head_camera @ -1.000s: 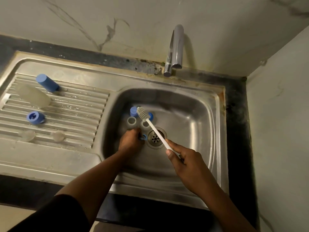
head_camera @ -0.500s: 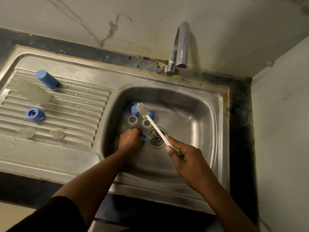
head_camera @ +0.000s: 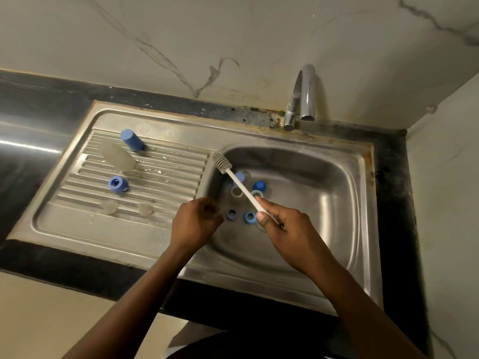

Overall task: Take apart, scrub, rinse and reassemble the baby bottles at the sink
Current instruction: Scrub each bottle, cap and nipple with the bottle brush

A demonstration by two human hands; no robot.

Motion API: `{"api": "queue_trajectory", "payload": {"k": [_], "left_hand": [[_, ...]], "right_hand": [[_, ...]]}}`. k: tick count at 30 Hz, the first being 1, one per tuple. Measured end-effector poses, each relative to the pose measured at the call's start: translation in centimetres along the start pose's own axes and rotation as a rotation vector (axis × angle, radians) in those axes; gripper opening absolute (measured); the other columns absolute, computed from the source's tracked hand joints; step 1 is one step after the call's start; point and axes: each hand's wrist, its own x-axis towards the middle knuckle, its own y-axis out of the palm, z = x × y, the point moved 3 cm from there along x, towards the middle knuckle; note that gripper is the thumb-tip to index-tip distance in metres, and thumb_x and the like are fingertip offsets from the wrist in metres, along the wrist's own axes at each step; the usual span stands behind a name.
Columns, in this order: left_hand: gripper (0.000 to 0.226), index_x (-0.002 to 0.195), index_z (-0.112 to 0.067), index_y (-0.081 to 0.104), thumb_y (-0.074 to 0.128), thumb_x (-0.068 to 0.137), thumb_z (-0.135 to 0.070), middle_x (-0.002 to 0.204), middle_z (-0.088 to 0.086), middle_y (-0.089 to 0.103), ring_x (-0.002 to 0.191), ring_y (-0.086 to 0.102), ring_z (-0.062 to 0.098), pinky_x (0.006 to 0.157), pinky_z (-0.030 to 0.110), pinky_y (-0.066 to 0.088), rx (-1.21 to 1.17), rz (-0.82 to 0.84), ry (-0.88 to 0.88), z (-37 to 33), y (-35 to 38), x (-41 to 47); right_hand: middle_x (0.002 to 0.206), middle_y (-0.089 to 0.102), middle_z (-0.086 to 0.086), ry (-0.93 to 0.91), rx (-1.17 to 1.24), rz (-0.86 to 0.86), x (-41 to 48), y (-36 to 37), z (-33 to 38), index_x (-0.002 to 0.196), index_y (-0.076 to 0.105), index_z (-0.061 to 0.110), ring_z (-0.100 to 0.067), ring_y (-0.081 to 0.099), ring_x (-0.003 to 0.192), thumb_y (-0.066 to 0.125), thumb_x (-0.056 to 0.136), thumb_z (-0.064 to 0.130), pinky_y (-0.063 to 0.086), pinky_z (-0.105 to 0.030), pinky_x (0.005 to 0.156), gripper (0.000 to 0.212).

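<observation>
My right hand [head_camera: 287, 229] grips the white handle of a bottle brush [head_camera: 241, 186]; its grey bristle head is raised over the left rim of the sink [head_camera: 329, 203]. My left hand [head_camera: 198, 222] hovers at the basin's left edge, fingers curled, pinching what looks like a small clear teat, hard to make out. Two blue rings [head_camera: 231, 214] [head_camera: 250, 217] lie on the basin floor just right of it. Behind them stand two clear bottle bodies [head_camera: 236, 192] and two blue caps [head_camera: 259, 186].
On the ribbed drainboard [head_camera: 168, 182] lie a clear bottle [head_camera: 118, 156], a blue cap [head_camera: 132, 140], a blue ring [head_camera: 118, 184] and two clear teats [head_camera: 110, 206]. The tap [head_camera: 305, 94] stands behind the basin, with no water running. A wall closes the right side.
My left hand has lifted off the basin floor, leaving the blue rings uncovered. The brush has swung left and up, its head now over the sink's left rim.
</observation>
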Motion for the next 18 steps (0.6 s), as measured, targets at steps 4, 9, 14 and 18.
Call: {"api": "queue_trajectory", "payload": {"k": [4, 9, 14, 18], "left_hand": [[0.013, 0.088, -0.029, 0.076, 0.087, 0.081, -0.028, 0.080, -0.012, 0.076, 0.067, 0.070, 0.007, 0.073, 0.036, 0.059, -0.117, -0.065, -0.075, 2.9, -3.7, -1.9], [0.018, 0.089, -0.030, 0.073, 0.090, 0.081, -0.028, 0.069, -0.005, 0.067, 0.062, 0.064, 0.010, 0.063, 0.030, 0.051, -0.222, -0.207, -0.118, 7.0, -7.6, -2.9], [0.036, 0.098, -0.026, 0.063, 0.092, 0.078, -0.037, 0.081, 0.000, 0.064, 0.075, 0.064, 0.018, 0.063, 0.033, 0.048, -0.267, -0.315, -0.241, 10.9, -9.4, -2.1], [0.056, 0.125, -0.026, 0.062, 0.090, 0.081, -0.044, 0.098, 0.000, 0.067, 0.088, 0.069, 0.023, 0.079, 0.044, 0.059, -0.341, -0.289, -0.305, 12.9, -9.5, -1.1]], "right_hand": [[0.080, 0.067, 0.028, -0.049, 0.001, 0.001, -0.1, 1.7, 2.0, 0.142, 0.065, 0.040, 0.006, 0.062, 0.075, 0.059, 0.106, 0.036, 0.040, -0.005, 0.069, 0.036], [0.074, 0.058, 0.047, -0.056, 0.023, 0.040, 0.2, 4.5, 3.9, 0.145, 0.061, 0.046, 0.018, 0.059, 0.073, 0.057, 0.106, 0.045, 0.039, -0.001, 0.066, 0.039], [0.071, 0.061, 0.040, -0.109, -0.018, 0.019, 0.4, 6.3, 6.1, 0.142, 0.063, 0.047, 0.014, 0.062, 0.071, 0.058, 0.106, 0.043, 0.041, -0.002, 0.065, 0.037], [0.073, 0.063, 0.039, -0.139, -0.063, 0.013, 0.5, 7.2, 7.4, 0.143, 0.061, 0.050, 0.015, 0.063, 0.076, 0.056, 0.106, 0.046, 0.042, -0.001, 0.065, 0.037]]}}
